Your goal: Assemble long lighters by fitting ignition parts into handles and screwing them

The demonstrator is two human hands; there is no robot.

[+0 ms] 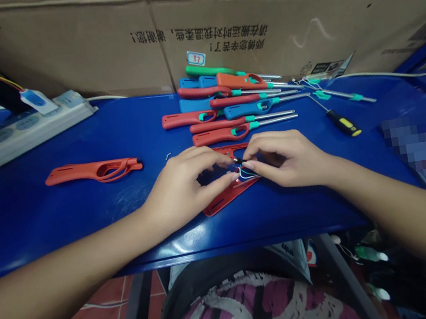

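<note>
Between my hands is a small black cylindrical part (pixel 239 161) with thin white and green wires hanging below it. My right hand (pixel 287 159) pinches it between thumb and fingertips. The fingers of my left hand (pixel 191 176) are curled close to its other end; whether they grip it is hard to make out. Beneath my fingertips lies an opened red lighter shell half (pixel 222 196), and a second red half (pixel 238 147) shows just behind, partly hidden by my hands. A row of long-nosed lighters (pixel 217 136) in red, blue, green and orange lies beyond.
Left on the blue table (pixel 135 229) lies another red lighter casing (pixel 75 173). A power strip (pixel 24 129) with a plug stands at the back left. To the right are a screwdriver (pixel 343 123) and loose metal tubes (pixel 347 95). A cardboard box (pixel 99 43) walls off the back.
</note>
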